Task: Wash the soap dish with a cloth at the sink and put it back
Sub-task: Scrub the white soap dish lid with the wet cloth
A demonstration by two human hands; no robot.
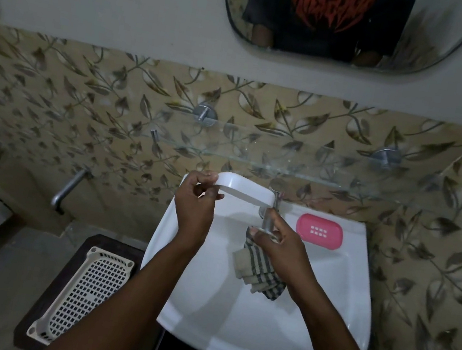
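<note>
Soap dish (247,188) in left hand (192,211) clears sink rim (359,255); right hand (282,246) grips cloth (260,270).

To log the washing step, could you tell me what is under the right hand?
A checked cloth hangs from the right hand over the sink basin; its fingers touch the metal tap. The cloth's upper end is covered by the hand.

Glossy white plastic soap dish (246,187); checked cloth (261,268); shiny metal tap (270,214).
</note>
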